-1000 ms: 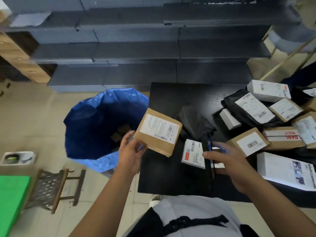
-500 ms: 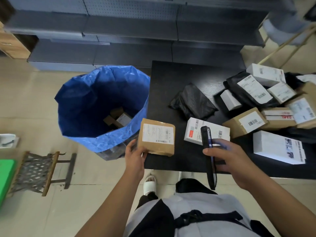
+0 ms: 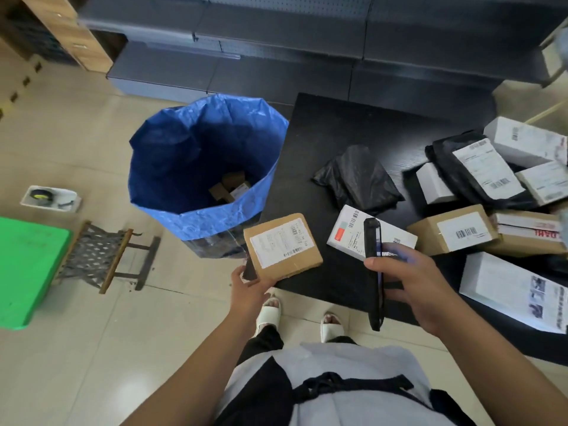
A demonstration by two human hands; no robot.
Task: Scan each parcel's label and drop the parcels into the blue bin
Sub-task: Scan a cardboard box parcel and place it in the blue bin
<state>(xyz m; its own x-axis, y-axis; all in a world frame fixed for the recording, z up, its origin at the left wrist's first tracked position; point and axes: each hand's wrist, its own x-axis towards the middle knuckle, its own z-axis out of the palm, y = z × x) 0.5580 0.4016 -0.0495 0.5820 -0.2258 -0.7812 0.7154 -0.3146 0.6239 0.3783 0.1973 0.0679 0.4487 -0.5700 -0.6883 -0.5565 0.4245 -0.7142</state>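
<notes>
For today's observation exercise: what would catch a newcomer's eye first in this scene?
The big blue bin on the floor left of the black table, with a few parcels at its bottom. Next, the brown box held by the left hand near it, and the dark scanner gripped in the right hand.

Off left on the tiled floor: green stool, woven folding stool, small white tray; grey shelving behind.
</notes>
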